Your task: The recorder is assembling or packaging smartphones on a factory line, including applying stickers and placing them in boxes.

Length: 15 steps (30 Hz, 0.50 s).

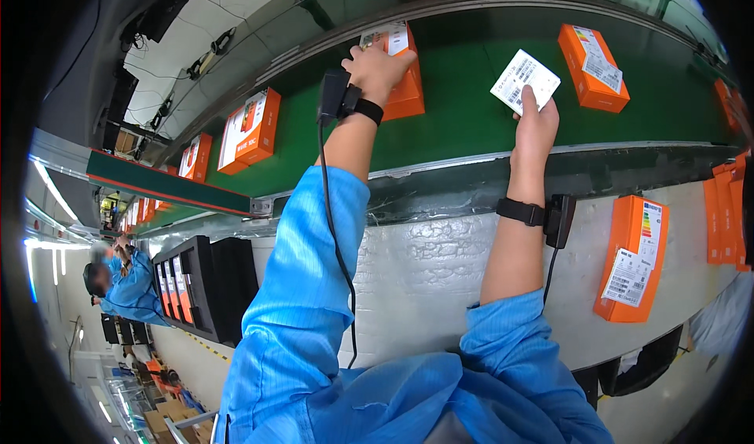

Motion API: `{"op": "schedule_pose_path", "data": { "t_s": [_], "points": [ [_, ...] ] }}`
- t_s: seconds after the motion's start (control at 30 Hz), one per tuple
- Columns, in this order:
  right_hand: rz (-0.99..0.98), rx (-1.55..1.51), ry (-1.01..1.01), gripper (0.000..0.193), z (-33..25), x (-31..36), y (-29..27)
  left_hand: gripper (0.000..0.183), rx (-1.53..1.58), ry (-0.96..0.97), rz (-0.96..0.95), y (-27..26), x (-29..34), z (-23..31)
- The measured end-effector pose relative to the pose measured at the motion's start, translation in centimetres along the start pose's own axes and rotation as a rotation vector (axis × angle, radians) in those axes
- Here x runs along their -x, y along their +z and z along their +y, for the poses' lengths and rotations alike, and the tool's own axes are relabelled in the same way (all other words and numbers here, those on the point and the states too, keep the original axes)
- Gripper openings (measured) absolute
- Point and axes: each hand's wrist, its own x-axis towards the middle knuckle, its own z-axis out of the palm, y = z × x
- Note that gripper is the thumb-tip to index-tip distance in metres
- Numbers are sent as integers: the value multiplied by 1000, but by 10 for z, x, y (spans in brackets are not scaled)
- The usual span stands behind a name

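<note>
My left hand (pixel 375 71) reaches over an orange box (pixel 407 98) on the green conveyor belt (pixel 463 47), gripping it with thumb and fingers across its width. Part of that box's printed top is hidden under the hand. My right hand (pixel 536 126) pinches a small white stack of printed labels (pixel 525 81), thumb on top, held above the belt. To the right of the labels, another orange box (pixel 594 69) lies on the belt with a white label on its face. A black strap with a cabled device sits on each wrist.
More orange boxes (pixel 250 130) stand leftward on the belt. A labelled orange box (pixel 632 259) lies on the white table (pixel 424 287), with several orange pieces (pixel 726 212) at its right end. A black crate (pixel 206 287) holds boxes; a person (pixel 129 283) in blue is beyond it.
</note>
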Motion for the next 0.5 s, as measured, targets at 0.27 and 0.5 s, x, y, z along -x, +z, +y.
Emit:
{"op": "schedule_pose_path", "data": {
  "t_s": [0.27,0.5],
  "points": [
    [-28,-43,-65,30,8,-3,4,76,37,87,15,-6,10,6],
    [-26,-24,-77,28,11,-7,5,79,-86,58,82,24,43,24]
  ]
}}
